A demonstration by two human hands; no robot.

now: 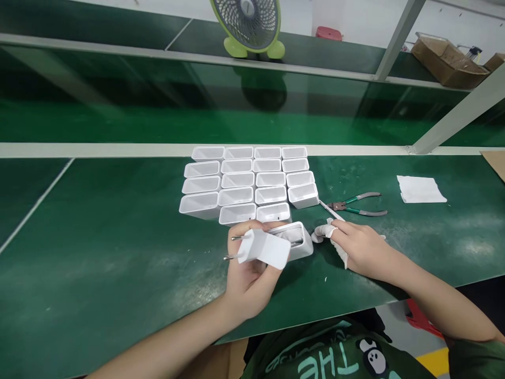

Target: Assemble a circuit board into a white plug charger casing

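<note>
My left hand (250, 284) is closed around a white two-pin plug (265, 248), its metal pins pointing left. The same hand also grips an open white plastic housing (302, 252), which has pale and metal parts inside. Just right of the housing, my right hand (365, 250) is closed with its fingertips low over the table. White coverings wrap its thumb and fingertips. From this hand a thin metal tool (332, 211), like tweezers, juts toward the upper left; the fingers hide most of it.
Several open white housings (236, 196) stand in rows ahead of my hands. Green-handled pliers (361, 204) lie beyond my right hand, with a white cloth or paper (421, 189) farther right. A green fan (248, 23) and a cardboard box (450, 63) sit beyond the bench's back frame.
</note>
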